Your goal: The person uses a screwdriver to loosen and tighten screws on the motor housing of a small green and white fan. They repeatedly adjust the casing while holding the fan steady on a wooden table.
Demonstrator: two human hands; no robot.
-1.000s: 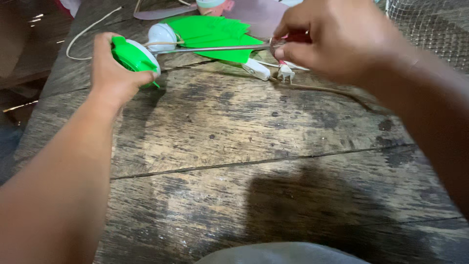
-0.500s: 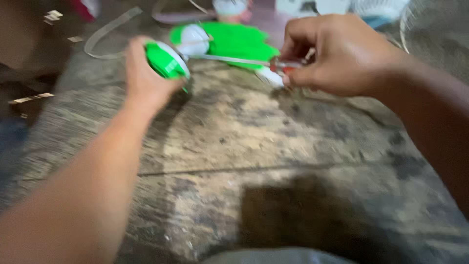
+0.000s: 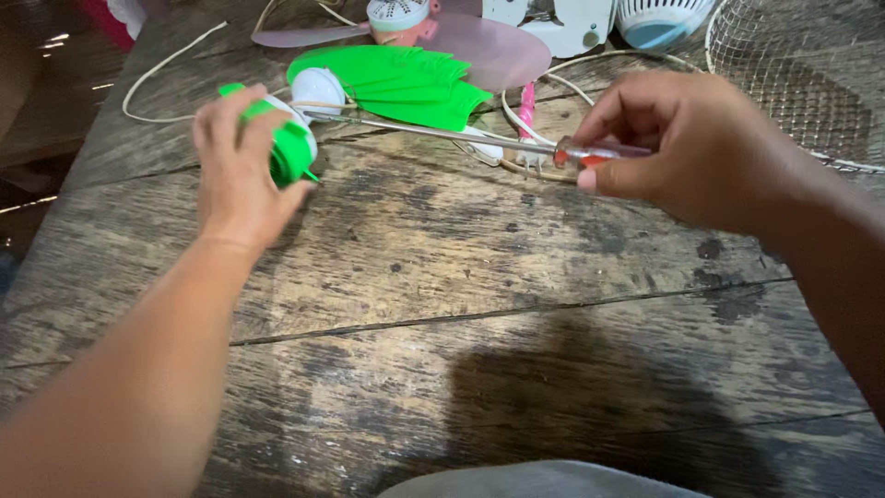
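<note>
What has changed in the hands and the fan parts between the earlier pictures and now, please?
Little has changed. The right hand still pinches the screwdriver by its clear red handle, its shaft aimed at the green fan part that the left hand keeps gripping. The camera view shifted, blurred midway, and now shows more. The green blades, cords and wooden table stayed put.

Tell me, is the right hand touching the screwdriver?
Touching. The head view shows the right hand pinching the screwdriver handle between thumb and fingers.

Worn wooden table [image 3: 479, 277] — green fan blade [image 3: 406, 83], cord [image 3: 166, 69], wire grille [image 3: 793, 83].
</note>
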